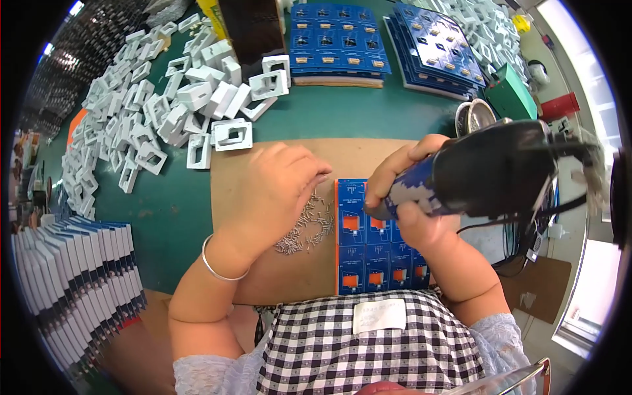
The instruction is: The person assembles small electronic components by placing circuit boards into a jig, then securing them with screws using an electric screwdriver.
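Shiny metal screws (309, 227) on matt brown board (276, 276)

Two hands: left hand (280, 191), right hand (405, 197). One electric screwdriver (487, 174) in the right hand. One blue circuit panel (375, 247) beneath it. Two panel stacks (339, 43) beyond both hands.

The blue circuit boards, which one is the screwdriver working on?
The blue panel on the brown board before the person, under the right hand; the other stacks sit untouched at the table's far edge.
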Available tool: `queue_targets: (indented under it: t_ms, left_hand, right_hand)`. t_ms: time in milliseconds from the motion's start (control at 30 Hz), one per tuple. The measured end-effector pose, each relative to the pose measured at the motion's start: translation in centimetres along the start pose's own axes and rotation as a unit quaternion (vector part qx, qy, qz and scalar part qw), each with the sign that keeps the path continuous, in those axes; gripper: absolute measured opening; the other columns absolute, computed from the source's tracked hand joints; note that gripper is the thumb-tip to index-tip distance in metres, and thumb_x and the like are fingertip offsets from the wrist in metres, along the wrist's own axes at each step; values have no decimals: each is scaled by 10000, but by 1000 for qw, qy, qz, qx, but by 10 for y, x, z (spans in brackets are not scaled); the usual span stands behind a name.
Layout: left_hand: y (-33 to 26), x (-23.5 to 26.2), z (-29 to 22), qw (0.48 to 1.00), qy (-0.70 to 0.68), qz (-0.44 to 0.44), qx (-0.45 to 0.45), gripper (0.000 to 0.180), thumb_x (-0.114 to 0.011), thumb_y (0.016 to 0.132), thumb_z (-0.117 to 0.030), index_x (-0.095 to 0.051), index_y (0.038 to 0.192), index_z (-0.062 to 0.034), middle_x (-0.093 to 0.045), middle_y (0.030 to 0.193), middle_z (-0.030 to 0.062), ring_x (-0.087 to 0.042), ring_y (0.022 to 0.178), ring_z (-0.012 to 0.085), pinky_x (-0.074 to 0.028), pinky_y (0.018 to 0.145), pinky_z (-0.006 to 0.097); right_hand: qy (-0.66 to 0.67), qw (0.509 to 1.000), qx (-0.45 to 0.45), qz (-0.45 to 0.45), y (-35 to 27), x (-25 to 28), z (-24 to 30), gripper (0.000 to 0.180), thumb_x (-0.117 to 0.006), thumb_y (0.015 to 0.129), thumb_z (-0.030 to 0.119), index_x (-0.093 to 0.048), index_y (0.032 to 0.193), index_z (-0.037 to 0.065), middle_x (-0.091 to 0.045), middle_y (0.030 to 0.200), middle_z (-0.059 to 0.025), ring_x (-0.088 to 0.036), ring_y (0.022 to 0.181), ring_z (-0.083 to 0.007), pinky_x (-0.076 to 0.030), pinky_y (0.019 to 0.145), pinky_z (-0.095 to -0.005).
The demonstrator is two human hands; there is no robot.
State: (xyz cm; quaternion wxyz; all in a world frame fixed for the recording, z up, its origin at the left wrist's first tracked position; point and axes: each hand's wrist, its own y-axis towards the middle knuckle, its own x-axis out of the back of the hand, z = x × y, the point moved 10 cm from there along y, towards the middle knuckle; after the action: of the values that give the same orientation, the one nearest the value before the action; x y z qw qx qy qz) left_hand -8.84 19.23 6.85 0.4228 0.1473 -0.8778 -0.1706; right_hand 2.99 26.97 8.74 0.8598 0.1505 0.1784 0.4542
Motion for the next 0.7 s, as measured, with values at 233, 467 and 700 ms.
queue_targets:
  t_ms: [233,467,700]
  left_hand:
    - [-34,-44,10,988,89,124,-10,132,-712,761,-101,-690,888,-124,-628,859,13,-576,820,230,-422,716,367]
    - [-33,-48,-5,982,146,98,-68,135,-731,717,-115,-655,824,-148,-560,785,-12,-528,783,202,-375,768,355]
    - [-24,-37,-21,993,43,100,-54,161,-761,717,-154,-642,825,-156,-584,834,-23,-533,809,195,-366,783,369]
  right_hand:
    - [86,996,-25,11,1,6,-7,630,-752,765,255,-346,1210,72,-602,800,-135,-605,656,-164,-494,569,-280]
    - [105,974,-34,-196,-7,65,-7,603,-650,828,360,-356,1258,54,-572,803,-116,-618,645,-240,-524,611,-376]
    - [75,983,32,-164,-12,37,41,622,-604,851,467,-370,1300,105,-525,778,-72,-584,644,-210,-496,623,-360]
